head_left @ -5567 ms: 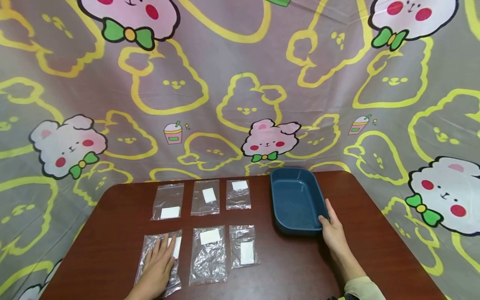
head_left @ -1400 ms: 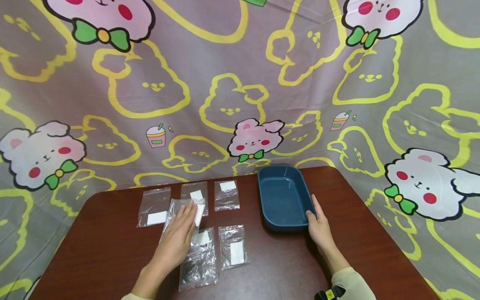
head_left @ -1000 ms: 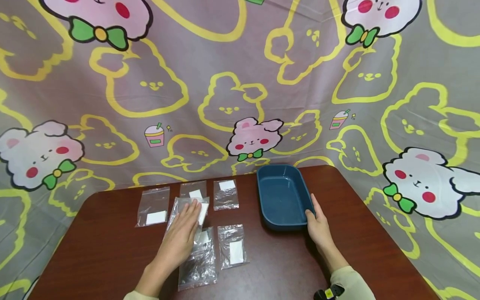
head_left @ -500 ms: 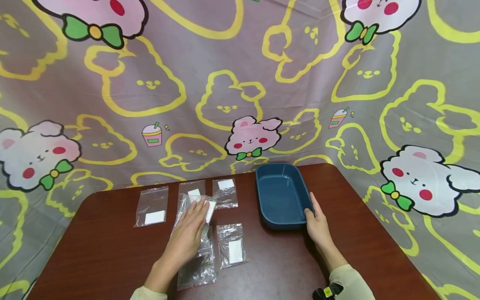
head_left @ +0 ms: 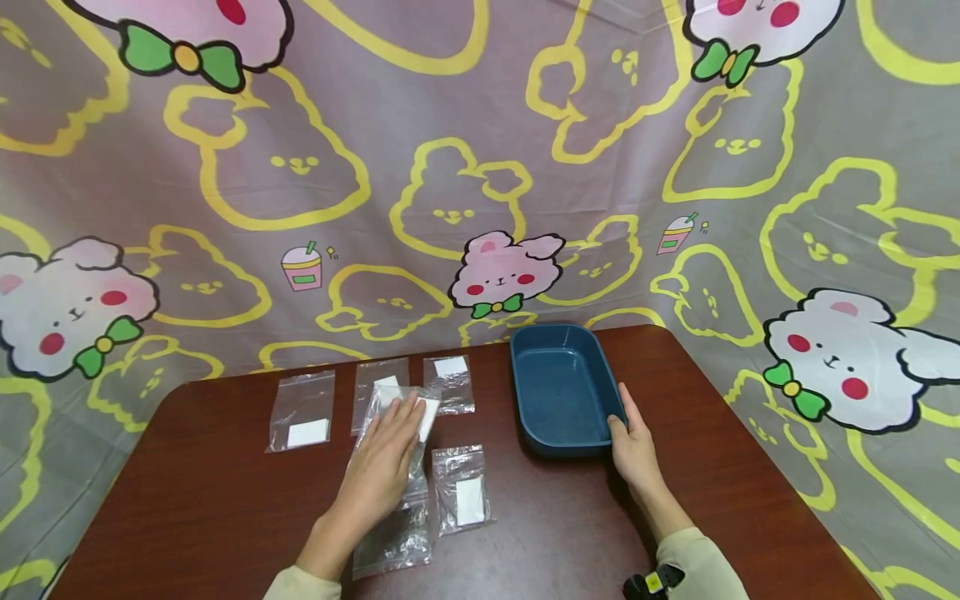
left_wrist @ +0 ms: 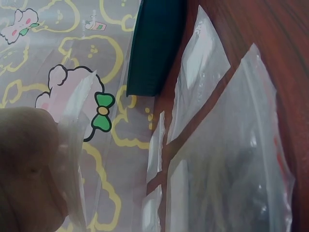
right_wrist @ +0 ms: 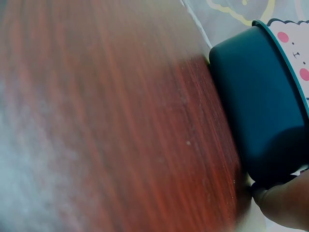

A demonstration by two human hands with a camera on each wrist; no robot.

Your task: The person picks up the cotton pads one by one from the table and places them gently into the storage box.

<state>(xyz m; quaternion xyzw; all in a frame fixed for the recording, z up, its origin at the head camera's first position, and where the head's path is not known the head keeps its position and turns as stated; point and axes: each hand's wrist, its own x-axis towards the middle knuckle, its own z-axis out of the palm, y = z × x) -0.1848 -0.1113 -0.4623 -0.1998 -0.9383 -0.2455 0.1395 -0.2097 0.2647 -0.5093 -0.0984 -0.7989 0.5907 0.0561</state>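
A clear bag [left_wrist: 72,150] bearing a white rectangle [head_left: 428,418] is held above the worktop [head_left: 540,533]. The blue tray [head_left: 562,387] sits upright.

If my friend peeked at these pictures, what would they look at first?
Probably the big cloth behind everything, with its cartoon faces wearing green bows. Next, perhaps, the blue tray on the right of the brown table, its near right corner held by the right hand. Left of it, the left hand holds a clear bag above the table.
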